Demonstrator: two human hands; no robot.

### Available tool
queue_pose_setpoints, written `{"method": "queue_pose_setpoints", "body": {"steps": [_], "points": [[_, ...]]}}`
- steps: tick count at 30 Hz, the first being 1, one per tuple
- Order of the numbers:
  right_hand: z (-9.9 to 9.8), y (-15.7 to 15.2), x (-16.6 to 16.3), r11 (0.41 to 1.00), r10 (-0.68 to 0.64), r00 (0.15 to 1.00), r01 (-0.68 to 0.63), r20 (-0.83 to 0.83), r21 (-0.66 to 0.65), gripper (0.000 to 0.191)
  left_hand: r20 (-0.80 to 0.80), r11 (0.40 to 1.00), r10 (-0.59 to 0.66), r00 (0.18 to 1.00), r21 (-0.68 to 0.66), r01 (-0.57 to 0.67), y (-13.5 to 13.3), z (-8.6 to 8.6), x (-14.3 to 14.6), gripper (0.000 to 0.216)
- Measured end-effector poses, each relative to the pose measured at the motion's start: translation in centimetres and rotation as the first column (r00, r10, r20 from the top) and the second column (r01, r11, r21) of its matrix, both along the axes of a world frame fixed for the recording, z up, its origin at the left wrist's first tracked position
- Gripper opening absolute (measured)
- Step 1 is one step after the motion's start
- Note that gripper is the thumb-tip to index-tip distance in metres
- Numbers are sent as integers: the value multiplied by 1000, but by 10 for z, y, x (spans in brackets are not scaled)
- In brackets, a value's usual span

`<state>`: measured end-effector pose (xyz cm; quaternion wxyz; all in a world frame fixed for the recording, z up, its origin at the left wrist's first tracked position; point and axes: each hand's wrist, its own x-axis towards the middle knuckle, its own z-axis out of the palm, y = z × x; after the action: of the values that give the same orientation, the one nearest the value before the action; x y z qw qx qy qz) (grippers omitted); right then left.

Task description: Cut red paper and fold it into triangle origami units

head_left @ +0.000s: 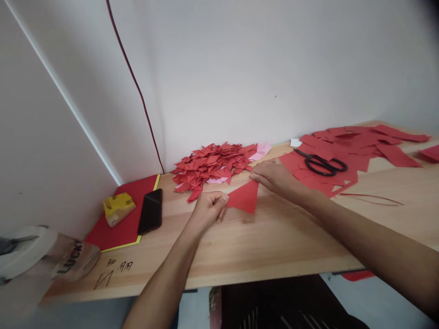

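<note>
Between my two hands, a red paper triangle point(244, 197) is held up over the wooden table. My left hand point(208, 208) pinches its left corner between thumb and fingers. At the upper right corner, my right hand point(272, 177) grips the paper with its fingers pressed together. Just behind the hands lies a heap of folded red paper pieces point(212, 164), with a few pink ones among them. To the right of my right hand, black-handled scissors point(322, 164) rest on flat red paper sheets point(353, 141).
On the left, a black phone point(151, 211) and a yellow packet point(119, 209) lie on a red sheet point(115, 233) with a yellow edge. A clear bottle point(75, 258) marked "LUCKY" stands at the near left. A dark red cord point(137, 87) hangs along the wall.
</note>
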<state>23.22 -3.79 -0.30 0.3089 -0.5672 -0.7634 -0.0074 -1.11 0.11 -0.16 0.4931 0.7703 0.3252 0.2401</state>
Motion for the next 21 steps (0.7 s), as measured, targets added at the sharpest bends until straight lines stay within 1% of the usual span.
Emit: {"method": "queue_pose_setpoints", "body": {"steps": [2, 4, 6, 7, 8, 9, 11, 12, 13, 16, 19, 21], "points": [[2, 1, 7, 998, -59, 997, 57, -59, -25, 37, 17, 998, 13, 1000, -68, -12, 1, 1, -2, 52], [2, 1, 14, 988, -152, 974, 146, -168, -49, 39, 52, 988, 43, 998, -150, -35, 2, 1, -2, 52], [2, 2, 19, 970, -241, 909, 220, -339, -100, 41, 113, 971, 97, 989, -229, -69, 3, 1, -2, 51], [1, 3, 20, 967, -252, 866, 212, -432, -139, 43, 150, 962, 126, 981, -258, -84, 4, 1, -2, 50], [0, 4, 19, 970, -235, 823, 160, -517, -185, 44, 187, 955, 151, 971, -280, -95, 5, 0, -1, 49], [-1, 4, 16, 970, -200, 774, 70, -601, -232, 45, 217, 951, 168, 962, -294, -99, 5, -1, 0, 49], [-2, 3, 6, 957, -126, 732, -88, -669, -277, 49, 256, 946, 182, 949, -308, -99, 5, -4, 3, 47], [-2, 2, -1, 932, -88, 694, -196, -714, -305, 49, 267, 945, 184, 946, -312, -96, 5, -5, 4, 47], [-3, 1, -8, 905, -66, 677, -270, -733, -330, 48, 274, 946, 180, 945, -312, -90, 4, -6, 5, 46], [-4, -4, -26, 873, -135, 634, -287, -761, -394, 42, 270, 954, 129, 954, -296, -45, 1, -8, 10, 47], [-6, -5, -32, 858, -188, 577, -297, -795, -419, 45, 233, 954, 86, 969, -299, -12, -2, -9, 14, 48], [-7, -4, -28, 884, -183, 570, -261, -801, -387, 47, 195, 945, 77, 978, -327, -10, -3, -10, 14, 45]]}}
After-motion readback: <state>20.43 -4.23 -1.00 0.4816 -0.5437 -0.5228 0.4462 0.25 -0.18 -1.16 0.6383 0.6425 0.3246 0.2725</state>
